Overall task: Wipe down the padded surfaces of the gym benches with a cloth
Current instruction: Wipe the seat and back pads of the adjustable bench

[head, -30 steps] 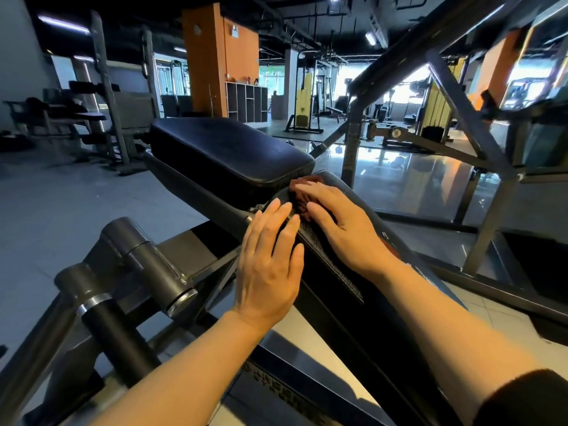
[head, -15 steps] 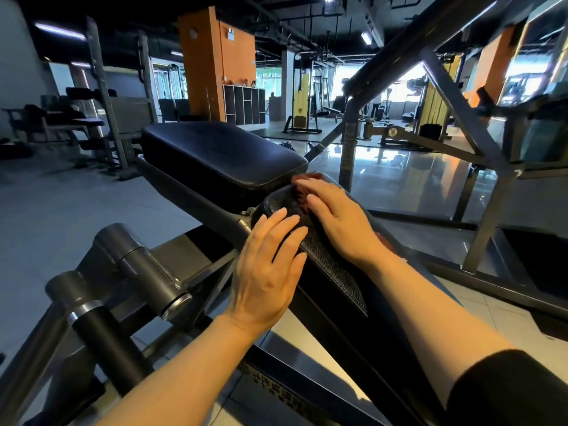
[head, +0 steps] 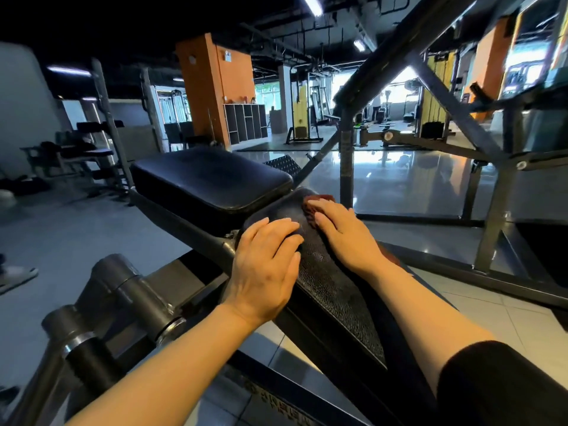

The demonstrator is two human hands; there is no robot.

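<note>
A black padded back pad [head: 335,290] slopes up from the lower right to the middle, ending just before a flat black seat pad [head: 209,179]. My right hand [head: 344,235] presses flat, fingers straight, on a reddish-brown cloth [head: 316,202] near the back pad's upper end; only the cloth's far edge shows past my fingertips. My left hand [head: 264,265] rests flat on the left side of the same pad, fingers straight and holding nothing.
Grey steel tubes and a round pivot [head: 129,296] of the bench frame lie at lower left. A slanted machine frame [head: 430,87] stands at right over glossy floor. An orange pillar [head: 212,87] and more gym machines stand behind. A shoe [head: 15,276] shows at the left edge.
Both hands have shifted slightly up the back pad toward its upper end, the right one sliding the cloth along. The view has tilted a little.
</note>
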